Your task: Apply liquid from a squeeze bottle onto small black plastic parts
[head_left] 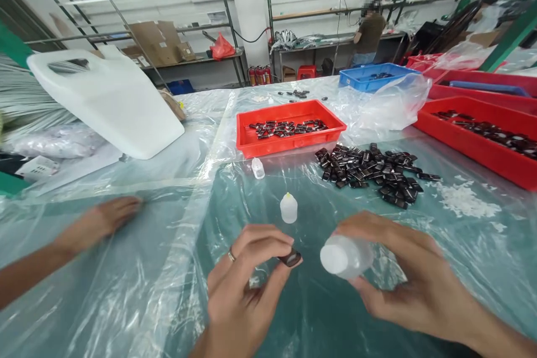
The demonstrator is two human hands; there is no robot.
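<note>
From where I stand, the left hand's grip is pinched nearly closed, thumb and fingertips on a small dark piece, held up off the tabletop. One finger wears a ring. Just beside it, the right hand has its grip spread wide around a cloudy bottle, thumb below and fingers above, the bottle tipped over with its white end toward the piece.

A white nozzle with a yellow tip stands upright just past the two hands, and a clear cap lies beyond it, near a red tray of more dark pieces. To the right of that tray there's a heaped pile of them, with white flakes scattered nearby. Farther right sits a second red tray, a plastic bag slumped against it and a blue tray behind. Over on the left, a co-worker's hand, blurred, rests by the plastic sheeting, and a big white jug leans beyond it.
</note>
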